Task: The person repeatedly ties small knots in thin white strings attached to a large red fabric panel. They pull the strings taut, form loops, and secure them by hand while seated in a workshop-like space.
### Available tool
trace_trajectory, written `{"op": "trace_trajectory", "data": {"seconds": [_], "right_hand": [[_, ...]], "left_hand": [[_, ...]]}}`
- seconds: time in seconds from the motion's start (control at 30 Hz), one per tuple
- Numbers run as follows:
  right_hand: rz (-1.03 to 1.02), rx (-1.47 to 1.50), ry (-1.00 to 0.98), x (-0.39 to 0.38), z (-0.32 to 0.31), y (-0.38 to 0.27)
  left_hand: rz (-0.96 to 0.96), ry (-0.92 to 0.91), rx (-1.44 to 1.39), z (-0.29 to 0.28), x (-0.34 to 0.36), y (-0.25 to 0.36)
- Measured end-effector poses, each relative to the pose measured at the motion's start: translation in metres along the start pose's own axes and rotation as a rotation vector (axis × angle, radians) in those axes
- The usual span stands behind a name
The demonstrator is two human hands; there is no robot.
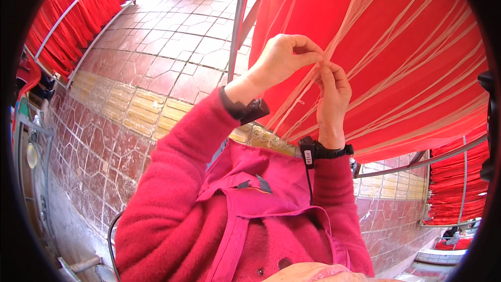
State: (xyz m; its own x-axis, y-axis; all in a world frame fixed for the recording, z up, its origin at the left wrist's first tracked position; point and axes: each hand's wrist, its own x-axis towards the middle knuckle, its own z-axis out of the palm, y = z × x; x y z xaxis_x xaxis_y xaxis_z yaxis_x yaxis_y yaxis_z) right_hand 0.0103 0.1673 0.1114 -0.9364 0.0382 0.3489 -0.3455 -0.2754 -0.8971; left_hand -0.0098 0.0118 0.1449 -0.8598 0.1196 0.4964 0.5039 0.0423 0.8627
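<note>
My left hand (pixel 284 58) reaches up from the left and closes in a pinch on a bundle of pale threads (pixel 350 21). Just below it, my right hand (pixel 334 96) pinches the same bundle, its fingertips almost touching those of the left. Behind both hands spreads a large sheet of bright red cloth (pixel 308 15). Many more thin pale strands (pixel 422 68) fan across it to the right. Loose thread ends (pixel 295 102) with a small knot or loop trail below my fingers. What exactly lies between the fingertips is too small to make out.
A metal frame post (pixel 237 36) stands left of the cloth, and a curved bar (pixel 428 161) runs at lower right. More red cloth hangs on racks at the far left (pixel 78 10) and right (pixel 454 188). Tiled paving (pixel 172 57) lies beneath.
</note>
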Motion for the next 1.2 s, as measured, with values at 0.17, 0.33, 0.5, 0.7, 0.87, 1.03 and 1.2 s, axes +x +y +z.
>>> {"op": "trace_trajectory", "data": {"seconds": [0.17, 0.33, 0.5, 0.7, 0.87, 1.03, 1.2], "right_hand": [[-0.001, 0.035, -0.011, 0.000, 0.000, 0.004], [0.028, 0.039, -0.025, 0.001, 0.001, 0.008], [0.025, 0.020, -0.018, 0.000, 0.001, 0.007], [-0.015, 0.031, 0.010, 0.000, 0.001, 0.005], [-0.023, 0.160, 0.080, -0.002, 0.000, -0.001], [-0.059, 0.351, 0.139, 0.004, -0.013, -0.008], [-0.123, 0.358, 0.249, 0.014, -0.028, -0.018]], "left_hand": [[-0.053, -0.039, 0.059, -0.001, -0.003, -0.002], [0.041, -0.025, 0.178, -0.002, -0.005, 0.000], [0.012, 0.015, 0.170, 0.001, -0.010, 0.004], [-0.012, 0.042, 0.118, 0.000, -0.011, -0.001], [-0.038, -0.016, -0.274, -0.018, -0.016, 0.002], [0.032, 0.123, -0.632, -0.042, -0.045, 0.013], [0.150, 0.467, -0.851, -0.067, -0.059, 0.013]]}}
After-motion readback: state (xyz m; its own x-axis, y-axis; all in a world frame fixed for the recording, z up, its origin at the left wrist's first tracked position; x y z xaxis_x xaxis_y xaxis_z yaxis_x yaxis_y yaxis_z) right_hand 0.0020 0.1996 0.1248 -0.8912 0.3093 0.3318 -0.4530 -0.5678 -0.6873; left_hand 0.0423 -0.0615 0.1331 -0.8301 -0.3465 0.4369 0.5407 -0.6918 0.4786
